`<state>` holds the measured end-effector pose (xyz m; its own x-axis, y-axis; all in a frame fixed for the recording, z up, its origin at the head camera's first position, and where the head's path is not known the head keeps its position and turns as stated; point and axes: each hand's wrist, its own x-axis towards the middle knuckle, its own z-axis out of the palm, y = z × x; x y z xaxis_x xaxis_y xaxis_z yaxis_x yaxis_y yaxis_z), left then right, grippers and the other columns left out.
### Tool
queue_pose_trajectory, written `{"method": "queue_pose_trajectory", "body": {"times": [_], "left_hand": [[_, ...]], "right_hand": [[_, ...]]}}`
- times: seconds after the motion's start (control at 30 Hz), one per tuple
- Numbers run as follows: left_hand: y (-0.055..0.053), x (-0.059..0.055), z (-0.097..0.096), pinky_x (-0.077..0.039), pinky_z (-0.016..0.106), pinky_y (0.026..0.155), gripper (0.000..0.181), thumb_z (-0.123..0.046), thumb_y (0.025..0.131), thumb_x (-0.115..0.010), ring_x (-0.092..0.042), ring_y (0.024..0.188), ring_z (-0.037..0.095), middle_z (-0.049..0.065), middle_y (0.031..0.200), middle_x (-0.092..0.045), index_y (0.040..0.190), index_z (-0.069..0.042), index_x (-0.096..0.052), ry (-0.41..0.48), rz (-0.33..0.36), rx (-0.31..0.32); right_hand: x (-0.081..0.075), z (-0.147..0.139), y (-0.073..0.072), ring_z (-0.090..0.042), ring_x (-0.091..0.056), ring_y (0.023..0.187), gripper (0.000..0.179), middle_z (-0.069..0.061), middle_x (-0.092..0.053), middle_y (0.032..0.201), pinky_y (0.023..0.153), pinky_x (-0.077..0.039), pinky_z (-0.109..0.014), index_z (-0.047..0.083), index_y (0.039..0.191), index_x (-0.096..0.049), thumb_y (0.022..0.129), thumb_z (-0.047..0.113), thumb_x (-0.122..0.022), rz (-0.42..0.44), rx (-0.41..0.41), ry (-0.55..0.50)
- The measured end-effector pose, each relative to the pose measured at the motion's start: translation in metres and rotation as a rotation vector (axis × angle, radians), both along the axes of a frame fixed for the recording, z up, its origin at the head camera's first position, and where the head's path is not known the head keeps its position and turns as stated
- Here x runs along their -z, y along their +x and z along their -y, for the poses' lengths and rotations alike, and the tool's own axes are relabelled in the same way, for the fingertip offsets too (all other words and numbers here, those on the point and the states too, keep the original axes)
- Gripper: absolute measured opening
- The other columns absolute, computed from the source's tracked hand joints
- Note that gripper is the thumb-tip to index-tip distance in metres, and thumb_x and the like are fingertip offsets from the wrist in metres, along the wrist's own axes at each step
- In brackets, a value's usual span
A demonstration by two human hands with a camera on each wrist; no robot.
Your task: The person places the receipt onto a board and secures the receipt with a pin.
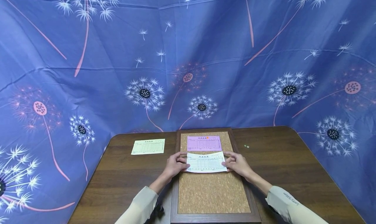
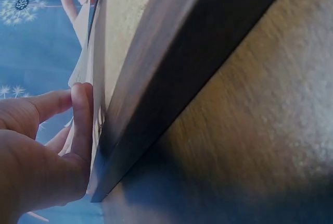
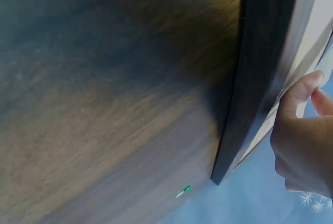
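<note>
A white printed form spans the gap between both hands over the framed cork board. My left hand pinches its left edge, thumb in front and fingers behind. At the opposite edge my right hand pinches it the same way. The paper bows slightly and overlaps the lower border of a purple form on the upper cork, which has an orange dot at its top. In the left wrist view the white sheet stands close to the board's face, above its frame.
A light green form lies on the brown table left of the board. Two small green and white pieces lie to the board's right. Blue dandelion-print cloth hangs behind and along both sides. Something dark sits near the left sleeve.
</note>
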<state>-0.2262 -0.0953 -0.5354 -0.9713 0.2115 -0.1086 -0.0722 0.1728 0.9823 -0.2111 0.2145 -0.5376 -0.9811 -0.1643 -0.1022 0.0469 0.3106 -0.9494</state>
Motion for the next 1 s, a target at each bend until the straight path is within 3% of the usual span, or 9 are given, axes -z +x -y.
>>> {"method": "queue_pose_trajectory", "body": {"times": [0.4, 1.0], "left_hand": [[-0.0013, 0.0038, -0.0018, -0.061, 0.026, 0.06, 0.056, 0.009, 0.079, -0.077, -0.065, 0.065, 0.008, 0.02, 0.092, -0.07, 0.132, 0.002, -0.061, -0.086, -0.042, -0.029], [-0.0027, 0.0004, -0.0012, -0.062, 0.034, 0.055, 0.054, 0.013, 0.079, -0.074, -0.067, 0.06, 0.015, 0.022, 0.09, -0.069, 0.131, 0.004, -0.063, -0.108, -0.121, 0.019]], "right_hand": [[0.0034, 0.0021, -0.0031, -0.011, -0.066, 0.065, 0.06, -0.013, -0.075, 0.085, 0.059, -0.059, -0.022, -0.011, 0.142, -0.05, 0.089, 0.003, -0.075, 0.001, 0.032, 0.029], [0.0042, 0.0051, -0.0071, -0.015, -0.068, 0.061, 0.057, -0.014, -0.074, 0.082, 0.056, -0.061, -0.028, -0.014, 0.139, -0.052, 0.087, -0.002, -0.074, -0.024, 0.032, 0.035]]}}
